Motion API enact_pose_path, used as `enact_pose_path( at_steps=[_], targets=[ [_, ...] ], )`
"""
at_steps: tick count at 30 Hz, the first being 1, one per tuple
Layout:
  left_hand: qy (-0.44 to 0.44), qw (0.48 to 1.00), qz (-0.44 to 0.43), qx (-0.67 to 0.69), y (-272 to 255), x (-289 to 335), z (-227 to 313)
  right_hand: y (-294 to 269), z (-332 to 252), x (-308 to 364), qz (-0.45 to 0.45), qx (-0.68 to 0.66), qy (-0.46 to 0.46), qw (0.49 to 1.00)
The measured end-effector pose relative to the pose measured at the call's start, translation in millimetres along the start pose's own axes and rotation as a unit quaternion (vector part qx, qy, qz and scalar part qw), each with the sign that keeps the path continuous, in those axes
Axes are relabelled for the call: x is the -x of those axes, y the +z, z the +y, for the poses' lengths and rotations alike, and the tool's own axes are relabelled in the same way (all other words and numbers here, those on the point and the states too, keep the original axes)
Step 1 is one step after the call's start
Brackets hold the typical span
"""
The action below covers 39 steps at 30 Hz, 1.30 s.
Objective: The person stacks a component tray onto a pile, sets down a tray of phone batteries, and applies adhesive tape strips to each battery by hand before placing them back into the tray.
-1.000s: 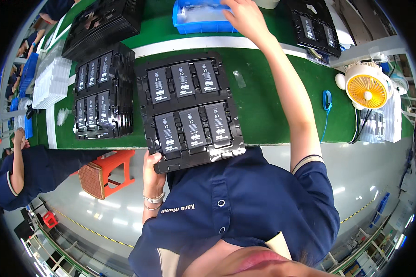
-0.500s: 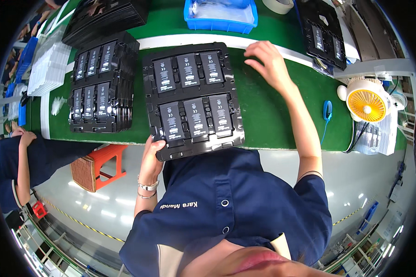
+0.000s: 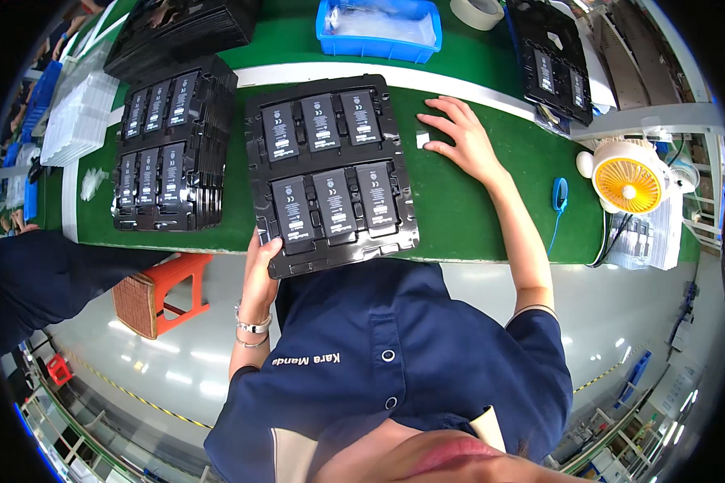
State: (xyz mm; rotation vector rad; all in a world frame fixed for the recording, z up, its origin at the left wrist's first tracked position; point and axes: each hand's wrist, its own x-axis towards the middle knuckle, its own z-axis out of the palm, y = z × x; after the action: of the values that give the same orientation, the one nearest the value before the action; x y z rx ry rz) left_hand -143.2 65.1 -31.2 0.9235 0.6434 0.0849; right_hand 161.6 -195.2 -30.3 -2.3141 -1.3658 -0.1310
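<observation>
Fingers [image 3: 270, 245] grip black tray [image 3: 330, 173]; right hand [image 3: 459, 137] (spread) touches white label [image 3: 422, 139] beside fan [image 3: 627, 175].

The left hand [image 3: 259, 270] grips the near edge of the black tray [image 3: 330, 169] of batteries; the right hand [image 3: 461, 138] rests on the green surface [image 3: 475, 209], fingers [image 3: 432, 122] apparently touching a small white piece [image 3: 422, 139].

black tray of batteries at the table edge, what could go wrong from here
The black tray overhangs the near edge of the green table, with only the left hand gripping its near left corner; it might tip or slide off and spill the six batteries. The right hand rests flat on the table by a small white piece, off the tray, so it gives no support. The stack of filled trays sits close on the left and could be bumped.
</observation>
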Motion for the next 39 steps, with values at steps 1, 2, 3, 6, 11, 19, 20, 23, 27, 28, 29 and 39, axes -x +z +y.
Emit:
enact_pose_path(
  at_steps=[1, 2, 3, 6, 11, 19, 20, 23, 27, 28, 29, 39],
  targets=[
    [0.045, 0.999, 0.003, -0.02, 6, 0, 0, 4, 0, 1, 0.0, 0.004, -0.001, 1.0],
    [0.09, 0.995, 0.006, -0.04, 10, 1, 0, 9, 2, 2, 0.008, 0.006, -0.015, 1.0],
    [0.097, 0.995, 0.003, -0.037, 8, -1, -1, 10, 2, -3, 0.02, 0.01, -0.03, 0.999],
    [0.093, 0.979, -0.028, -0.181, 0, -5, 1, -2, 6, -27, 0.13, 0.016, -0.048, 0.99],
    [0.144, 0.964, -0.046, -0.219, 9, 4, -1, -37, 8, -109, 0.374, 0.033, -0.009, 0.927],
    [0.181, 0.913, -0.088, -0.354, 22, -8, -31, -14, -14, -112, 0.224, 0.045, 0.043, 0.973],
    [0.191, 0.88, -0.096, -0.423, 32, -5, -23, -19, -29, -101, 0.181, 0.021, 0.029, 0.983],
    [0.178, 0.78, -0.101, -0.591, 55, -6, 8, -15, -60, -75, 0.089, -0.057, -0.013, 0.994],
    [0.269, 0.694, -0.009, -0.668, 49, -22, 28, -6, -95, -56, -0.02, -0.053, -0.048, 0.997],
    [0.275, 0.719, 0.0, -0.638, 49, -21, 34, -2, -99, -53, -0.037, -0.038, -0.065, 0.996],
    [0.28, 0.743, 0.01, -0.608, 51, -21, 39, -1, -104, -51, -0.061, -0.017, -0.082, 0.995],
    [0.189, 0.934, -0.13, -0.274, 80, -53, 32, -9, -103, -76, -0.077, 0.072, -0.202, 0.974]
  ],
)
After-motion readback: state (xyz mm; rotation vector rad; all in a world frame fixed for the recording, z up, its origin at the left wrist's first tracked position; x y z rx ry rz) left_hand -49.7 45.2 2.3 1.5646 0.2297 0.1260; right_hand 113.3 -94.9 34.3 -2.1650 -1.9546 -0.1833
